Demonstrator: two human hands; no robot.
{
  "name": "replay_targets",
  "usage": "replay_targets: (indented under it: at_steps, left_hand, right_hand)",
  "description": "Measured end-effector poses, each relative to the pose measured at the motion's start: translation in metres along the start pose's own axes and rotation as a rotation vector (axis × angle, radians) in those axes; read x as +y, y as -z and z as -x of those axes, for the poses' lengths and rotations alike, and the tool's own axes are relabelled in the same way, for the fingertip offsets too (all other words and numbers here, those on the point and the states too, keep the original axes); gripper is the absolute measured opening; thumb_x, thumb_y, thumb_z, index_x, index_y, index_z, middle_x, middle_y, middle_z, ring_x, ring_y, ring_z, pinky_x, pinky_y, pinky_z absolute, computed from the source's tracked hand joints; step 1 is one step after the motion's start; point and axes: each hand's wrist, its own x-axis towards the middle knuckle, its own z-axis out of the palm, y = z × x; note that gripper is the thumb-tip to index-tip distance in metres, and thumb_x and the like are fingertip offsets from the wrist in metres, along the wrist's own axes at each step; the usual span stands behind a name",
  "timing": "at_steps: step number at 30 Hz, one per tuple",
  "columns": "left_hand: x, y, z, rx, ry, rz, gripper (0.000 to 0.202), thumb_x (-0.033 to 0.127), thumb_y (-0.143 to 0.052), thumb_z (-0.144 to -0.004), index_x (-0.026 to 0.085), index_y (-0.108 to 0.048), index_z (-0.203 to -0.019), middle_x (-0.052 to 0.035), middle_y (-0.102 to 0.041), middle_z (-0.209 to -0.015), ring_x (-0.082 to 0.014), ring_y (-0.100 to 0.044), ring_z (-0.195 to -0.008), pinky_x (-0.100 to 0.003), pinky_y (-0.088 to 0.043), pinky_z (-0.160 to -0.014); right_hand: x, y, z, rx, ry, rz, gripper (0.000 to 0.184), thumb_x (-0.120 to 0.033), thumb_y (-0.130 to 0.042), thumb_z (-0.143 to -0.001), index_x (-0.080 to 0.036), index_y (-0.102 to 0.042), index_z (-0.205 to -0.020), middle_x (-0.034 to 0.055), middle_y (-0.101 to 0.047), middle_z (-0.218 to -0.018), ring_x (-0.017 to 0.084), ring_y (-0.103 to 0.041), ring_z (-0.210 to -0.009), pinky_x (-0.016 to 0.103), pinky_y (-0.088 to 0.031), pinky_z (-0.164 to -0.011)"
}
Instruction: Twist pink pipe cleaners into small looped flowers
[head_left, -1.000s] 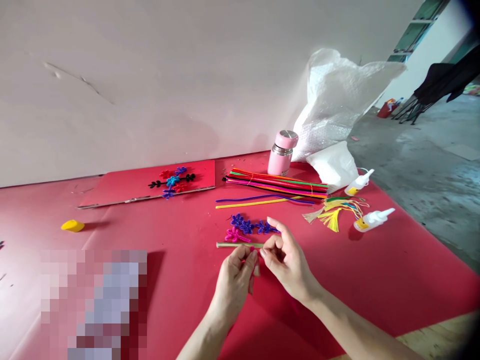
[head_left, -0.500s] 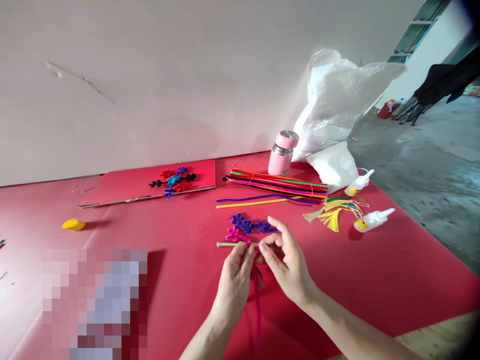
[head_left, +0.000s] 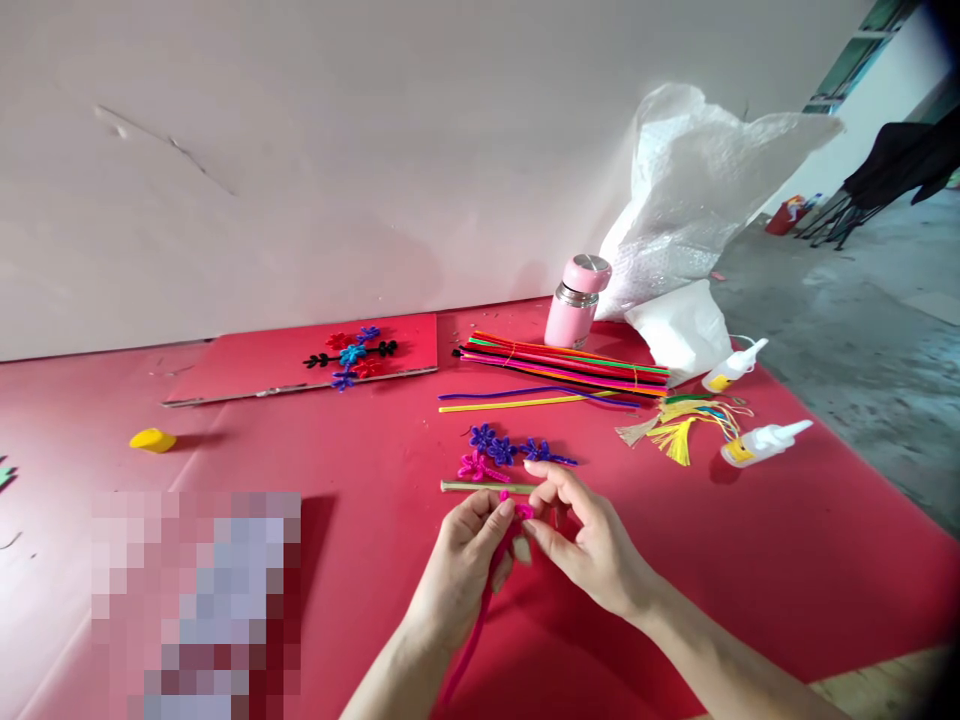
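Between my two hands is a magenta pipe cleaner [head_left: 475, 640], looped at its upper end, its long tail hanging toward the table's near edge. My left hand [head_left: 469, 550] is closed, pinching it between thumb and fingers. The fingertips of my right hand [head_left: 589, 535] close on the small loop from the other side. Just beyond the hands lies a pale green stick [head_left: 472, 486], its right end hidden behind my right fingers. Past it rest a finished pink pipe-cleaner flower [head_left: 474, 464] and several purple flowers [head_left: 495, 446].
Bundled pipe cleaners [head_left: 562, 365] lie behind, near a pink thermos [head_left: 574, 305]. Glue bottles [head_left: 769, 442] and yellow tassels [head_left: 675, 438] are at right, bubble wrap [head_left: 667, 220] behind. A red board [head_left: 247, 365] carries colored flowers [head_left: 352, 354]. A yellow object [head_left: 153, 440] sits left.
My hands have come slightly nearer to me, off the stick. A small loop now shows between the fingers, and the pipe cleaner's tail has swung left. The view has shifted a little.
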Motion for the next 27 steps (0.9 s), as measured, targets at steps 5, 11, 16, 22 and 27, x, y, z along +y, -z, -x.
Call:
replay_targets:
  at_steps: [5, 11, 16, 22, 27]
  left_hand:
    - [-0.003, 0.002, 0.002, 0.01, 0.008, -0.072, 0.023, 0.035, -0.048, -0.083, 0.015, -0.047, -0.072, 0.0011, -0.058, -0.055, -0.0006, -0.03, -0.035, -0.015, -0.021, -0.035]
    - [-0.003, -0.003, 0.007, 0.037, 0.009, -0.103, 0.022, 0.033, -0.05, -0.082, 0.015, -0.047, -0.07, 0.001, -0.057, -0.054, -0.001, -0.03, -0.037, -0.016, -0.021, -0.037]
    - [-0.003, -0.003, 0.007, 0.027, 0.054, -0.083, 0.024, 0.034, -0.051, -0.081, 0.015, -0.046, -0.068, 0.0014, -0.055, -0.05, -0.0019, -0.025, -0.038, -0.017, -0.016, -0.038]
    - [-0.002, 0.001, 0.005, -0.01, 0.1, -0.03, 0.028, 0.034, -0.053, -0.08, 0.015, -0.045, -0.062, 0.0029, -0.05, -0.044, -0.0025, -0.027, -0.039, -0.016, -0.017, -0.039]
    - [-0.001, 0.005, 0.006, -0.033, 0.122, 0.043, 0.025, 0.033, -0.054, -0.078, 0.015, -0.048, -0.062, 0.0006, -0.054, -0.045, -0.0027, -0.029, -0.036, -0.017, -0.016, -0.036]
  right_hand:
    - [0.0, -0.003, 0.0, -0.003, -0.11, -0.173, 0.036, -0.014, -0.051, -0.08, -0.024, -0.039, -0.113, -0.0028, -0.047, -0.076, 0.011, -0.048, -0.07, 0.024, -0.044, -0.069]
    - [0.004, -0.006, 0.003, 0.021, -0.198, -0.305, 0.029, -0.022, -0.05, -0.083, -0.025, -0.039, -0.109, -0.002, -0.046, -0.078, 0.012, -0.047, -0.073, 0.025, -0.044, -0.068]
    - [0.008, -0.006, 0.003, 0.08, -0.131, -0.204, 0.026, -0.02, -0.052, -0.082, -0.024, -0.041, -0.106, -0.0018, -0.049, -0.077, 0.013, -0.05, -0.074, 0.027, -0.045, -0.071]
    - [0.009, 0.001, 0.004, 0.026, 0.062, -0.064, 0.041, -0.013, -0.052, -0.081, -0.024, -0.04, -0.119, 0.0022, -0.058, -0.093, 0.013, -0.057, -0.08, 0.028, -0.048, -0.075]
    - [0.013, 0.005, 0.002, 0.041, 0.25, 0.041, 0.043, -0.009, -0.056, -0.079, -0.024, -0.043, -0.118, 0.0012, -0.064, -0.087, 0.014, -0.06, -0.082, 0.033, -0.046, -0.085]
